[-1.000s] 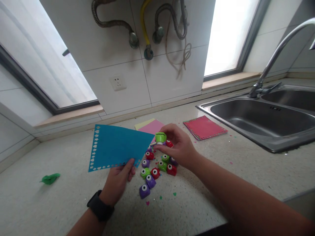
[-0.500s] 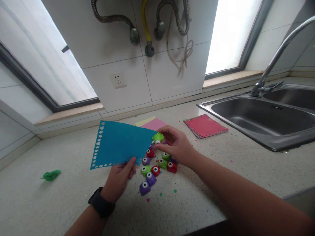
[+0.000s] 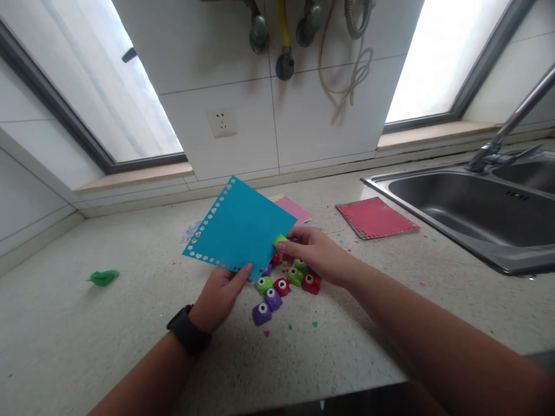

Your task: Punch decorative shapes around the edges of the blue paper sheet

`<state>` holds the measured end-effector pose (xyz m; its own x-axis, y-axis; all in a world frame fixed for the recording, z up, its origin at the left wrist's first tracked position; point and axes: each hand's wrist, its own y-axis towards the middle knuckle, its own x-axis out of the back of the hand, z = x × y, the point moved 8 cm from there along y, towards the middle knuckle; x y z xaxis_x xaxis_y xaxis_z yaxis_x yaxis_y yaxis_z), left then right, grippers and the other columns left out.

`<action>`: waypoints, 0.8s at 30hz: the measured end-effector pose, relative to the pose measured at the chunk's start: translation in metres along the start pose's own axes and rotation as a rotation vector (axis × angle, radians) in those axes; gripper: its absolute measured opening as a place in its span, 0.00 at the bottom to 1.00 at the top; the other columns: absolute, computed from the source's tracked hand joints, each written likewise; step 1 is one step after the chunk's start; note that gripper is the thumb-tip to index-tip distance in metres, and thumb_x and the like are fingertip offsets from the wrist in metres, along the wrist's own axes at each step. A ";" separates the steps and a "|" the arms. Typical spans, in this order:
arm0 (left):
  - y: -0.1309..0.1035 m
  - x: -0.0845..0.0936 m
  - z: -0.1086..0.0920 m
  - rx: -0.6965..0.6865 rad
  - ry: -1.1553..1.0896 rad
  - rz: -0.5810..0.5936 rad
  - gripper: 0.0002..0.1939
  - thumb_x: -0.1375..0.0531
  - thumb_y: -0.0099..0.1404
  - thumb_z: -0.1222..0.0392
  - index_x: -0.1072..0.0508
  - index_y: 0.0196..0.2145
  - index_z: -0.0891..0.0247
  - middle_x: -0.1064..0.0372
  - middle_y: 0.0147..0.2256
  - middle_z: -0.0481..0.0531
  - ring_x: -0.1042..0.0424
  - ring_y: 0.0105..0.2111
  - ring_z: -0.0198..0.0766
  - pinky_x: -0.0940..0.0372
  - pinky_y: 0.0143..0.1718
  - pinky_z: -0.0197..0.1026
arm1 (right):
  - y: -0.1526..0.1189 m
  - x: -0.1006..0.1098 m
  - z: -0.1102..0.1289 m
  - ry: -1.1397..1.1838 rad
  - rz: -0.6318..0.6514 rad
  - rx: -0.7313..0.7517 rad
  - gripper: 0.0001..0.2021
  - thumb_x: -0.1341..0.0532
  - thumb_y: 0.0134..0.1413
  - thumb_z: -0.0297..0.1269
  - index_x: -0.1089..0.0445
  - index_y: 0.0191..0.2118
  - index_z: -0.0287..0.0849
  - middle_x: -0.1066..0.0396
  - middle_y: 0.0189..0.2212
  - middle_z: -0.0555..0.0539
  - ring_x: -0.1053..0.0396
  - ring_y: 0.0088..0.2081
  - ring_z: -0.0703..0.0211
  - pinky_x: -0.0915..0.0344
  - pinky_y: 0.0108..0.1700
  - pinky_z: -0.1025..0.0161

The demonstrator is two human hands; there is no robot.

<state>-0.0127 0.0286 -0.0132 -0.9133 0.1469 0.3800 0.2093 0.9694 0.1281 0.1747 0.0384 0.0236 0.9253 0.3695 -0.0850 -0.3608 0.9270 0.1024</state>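
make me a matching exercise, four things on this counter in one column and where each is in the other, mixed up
Things:
1. blue paper
2. green punch
3. red sheet
4. green scrap

Places:
A. lying flat beside the sink
B. held in the left hand
C. alone at the far left of the counter
D. pinched in the right hand at the paper's edge

Pairs: 1-B, 2-D, 3-A, 4-C
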 end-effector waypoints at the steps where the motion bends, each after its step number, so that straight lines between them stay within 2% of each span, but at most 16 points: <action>1: 0.001 -0.001 -0.003 -0.016 -0.003 0.009 0.15 0.41 0.67 0.49 0.27 0.27 0.61 0.29 0.27 0.50 0.32 0.30 0.41 0.38 0.36 0.40 | 0.000 0.000 -0.003 -0.007 0.001 -0.011 0.10 0.31 0.53 0.43 0.24 0.36 0.41 0.25 0.31 0.48 0.30 0.30 0.62 0.32 0.35 0.63; 6: 0.002 -0.002 -0.011 -0.068 -0.032 0.009 0.17 0.41 0.67 0.51 0.27 0.22 0.58 0.28 0.25 0.51 0.27 0.37 0.46 0.35 0.46 0.44 | 0.002 -0.004 -0.015 0.015 0.037 -0.060 0.11 0.31 0.55 0.44 0.23 0.39 0.41 0.24 0.34 0.46 0.29 0.32 0.61 0.30 0.36 0.62; 9: 0.002 -0.001 -0.014 -0.098 -0.087 -0.003 0.11 0.39 0.65 0.51 0.22 0.30 0.58 0.23 0.33 0.54 0.26 0.45 0.50 0.37 0.53 0.47 | 0.001 -0.010 -0.019 0.025 0.070 -0.093 0.12 0.31 0.55 0.44 0.23 0.39 0.41 0.24 0.34 0.46 0.30 0.30 0.63 0.31 0.35 0.63; 11: 0.002 -0.003 -0.014 -0.105 -0.116 0.010 0.11 0.39 0.65 0.50 0.21 0.33 0.58 0.22 0.36 0.55 0.27 0.46 0.51 0.37 0.54 0.48 | 0.001 -0.013 -0.020 0.000 0.084 -0.109 0.12 0.31 0.55 0.45 0.23 0.38 0.41 0.25 0.32 0.47 0.31 0.28 0.64 0.32 0.32 0.64; 17: 0.002 -0.005 -0.011 -0.105 -0.113 0.037 0.12 0.41 0.65 0.52 0.20 0.35 0.59 0.23 0.32 0.52 0.26 0.36 0.44 0.33 0.43 0.42 | 0.000 -0.023 -0.027 -0.098 0.128 -0.165 0.15 0.33 0.57 0.49 0.26 0.36 0.40 0.27 0.27 0.47 0.31 0.26 0.62 0.35 0.28 0.64; 20: 0.001 -0.005 -0.011 -0.120 -0.079 0.034 0.12 0.42 0.66 0.52 0.22 0.32 0.60 0.26 0.29 0.50 0.29 0.30 0.41 0.35 0.36 0.40 | -0.001 -0.024 -0.028 -0.141 0.133 -0.174 0.16 0.33 0.56 0.49 0.27 0.36 0.40 0.26 0.27 0.46 0.31 0.26 0.61 0.36 0.27 0.64; 24: 0.002 -0.004 -0.010 -0.140 -0.060 0.026 0.13 0.42 0.66 0.53 0.24 0.27 0.60 0.31 0.22 0.47 0.33 0.26 0.38 0.38 0.30 0.39 | -0.003 -0.028 -0.027 -0.180 0.148 -0.194 0.17 0.34 0.57 0.50 0.28 0.35 0.39 0.27 0.25 0.46 0.32 0.23 0.62 0.41 0.20 0.67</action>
<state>-0.0051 0.0275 -0.0054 -0.9252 0.1874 0.3300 0.2763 0.9288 0.2471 0.1464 0.0270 -0.0006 0.8606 0.5002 0.0953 -0.4927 0.8653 -0.0921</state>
